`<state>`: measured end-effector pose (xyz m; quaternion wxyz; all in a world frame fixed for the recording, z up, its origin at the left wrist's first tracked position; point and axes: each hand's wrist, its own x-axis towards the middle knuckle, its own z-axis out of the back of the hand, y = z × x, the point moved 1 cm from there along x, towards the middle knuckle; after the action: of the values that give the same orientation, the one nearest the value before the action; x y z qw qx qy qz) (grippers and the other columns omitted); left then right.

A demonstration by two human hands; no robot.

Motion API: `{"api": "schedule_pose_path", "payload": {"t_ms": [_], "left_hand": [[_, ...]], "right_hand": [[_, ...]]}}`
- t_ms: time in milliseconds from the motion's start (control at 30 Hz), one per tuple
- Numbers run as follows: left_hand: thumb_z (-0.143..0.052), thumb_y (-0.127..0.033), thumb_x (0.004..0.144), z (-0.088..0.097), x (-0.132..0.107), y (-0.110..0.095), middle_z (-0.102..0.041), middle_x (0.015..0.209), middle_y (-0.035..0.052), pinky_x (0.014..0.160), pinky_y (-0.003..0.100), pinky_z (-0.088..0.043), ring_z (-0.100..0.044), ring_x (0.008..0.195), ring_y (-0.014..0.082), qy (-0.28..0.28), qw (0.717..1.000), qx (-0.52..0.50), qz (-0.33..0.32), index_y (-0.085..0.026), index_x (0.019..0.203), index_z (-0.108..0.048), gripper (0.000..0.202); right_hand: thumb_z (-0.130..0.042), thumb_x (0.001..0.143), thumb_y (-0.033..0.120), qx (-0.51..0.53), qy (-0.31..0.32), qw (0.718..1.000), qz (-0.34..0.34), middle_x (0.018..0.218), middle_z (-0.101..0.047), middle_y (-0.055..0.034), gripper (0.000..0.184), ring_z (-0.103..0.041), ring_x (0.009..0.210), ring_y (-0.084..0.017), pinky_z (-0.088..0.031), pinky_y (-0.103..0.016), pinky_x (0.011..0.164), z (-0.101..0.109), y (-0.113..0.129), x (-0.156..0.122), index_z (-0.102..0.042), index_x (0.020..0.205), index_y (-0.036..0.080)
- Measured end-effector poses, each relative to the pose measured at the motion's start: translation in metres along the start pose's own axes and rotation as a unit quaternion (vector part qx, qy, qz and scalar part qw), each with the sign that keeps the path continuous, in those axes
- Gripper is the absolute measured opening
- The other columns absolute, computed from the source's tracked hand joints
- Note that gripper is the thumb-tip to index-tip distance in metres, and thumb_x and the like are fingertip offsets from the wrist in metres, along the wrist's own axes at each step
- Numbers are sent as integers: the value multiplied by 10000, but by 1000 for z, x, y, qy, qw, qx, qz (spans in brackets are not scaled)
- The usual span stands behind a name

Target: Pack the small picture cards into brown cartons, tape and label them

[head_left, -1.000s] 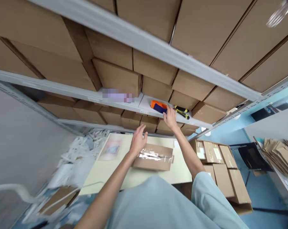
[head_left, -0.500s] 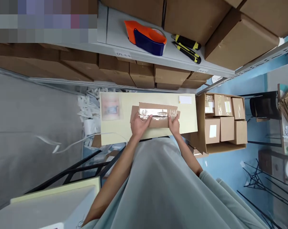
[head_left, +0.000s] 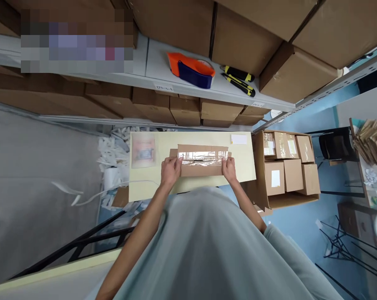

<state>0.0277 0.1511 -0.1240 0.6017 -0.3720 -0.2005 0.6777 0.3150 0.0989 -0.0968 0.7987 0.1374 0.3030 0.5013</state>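
Observation:
A flat brown cardboard box point(head_left: 201, 170) with shiny clear tape along its middle is between my hands, over the pale yellow table point(head_left: 151, 183). My left hand point(head_left: 171, 170) is closed on its left end, thumb near the end of the tape. At the right end my right hand point(head_left: 229, 169) grips the cardboard, thumb on top. Side flaps stick out a little past both ends. To the left on the table lies a pinkish plastic packet point(head_left: 144, 151). A white label point(head_left: 239, 139) lies at the table's back right.
On the shelf point(head_left: 159, 62) above are an orange and blue tape dispenser point(head_left: 194, 74) and two yellow-black utility knives point(head_left: 239, 79). A large open carton point(head_left: 288, 203) with several small boxes stands right of the table. White scraps point(head_left: 113, 146) are heaped at its left.
Both hands have moved from pressing thumbs along the tape to holding the box's two ends. The left hand shifted outward to the left. The whole view has tilted slightly.

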Motion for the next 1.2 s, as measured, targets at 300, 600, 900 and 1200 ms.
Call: {"api": "schedule_pose_path", "payload": {"t_ms": [300,600,900,1200], "left_hand": [[-535,-409,971,32,-22,23,-735,1279,149,1075,402,-593,-743,1137,284,-59,994,-96,-10,-217,1111,-676,276],[-647,-188,620,-13,-17,47,-803,1208,202,1137,482,-591,-724,1310,431,72,970,-134,190,-141,1196,-736,584],[-685,-326,780,18,55,-1,-701,1512,223,1231,535,-507,-663,1426,401,-61,943,-254,208,-154,1512,-628,753],[-629,-718,960,47,1,1,-754,1358,168,1074,421,-590,-733,1249,316,-137,952,-258,91,-183,1461,-646,733]], "right_hand": [[-495,1094,399,46,9,990,132,1416,-640,-154,393,-695,1210,-240,-634,-375,1005,26,16,-12,-703,1358,195],[-710,977,507,116,126,985,20,1306,-792,-173,519,-772,1188,-276,-644,-439,1043,-30,-39,1,-720,1359,155],[-516,1027,676,229,68,971,-2,1373,-790,-190,630,-751,1265,-276,-618,-391,1070,-3,14,64,-743,1262,138],[-582,981,756,264,9,962,60,1329,-782,-197,713,-725,1280,-362,-611,-481,1063,9,10,10,-681,1361,161]]}}
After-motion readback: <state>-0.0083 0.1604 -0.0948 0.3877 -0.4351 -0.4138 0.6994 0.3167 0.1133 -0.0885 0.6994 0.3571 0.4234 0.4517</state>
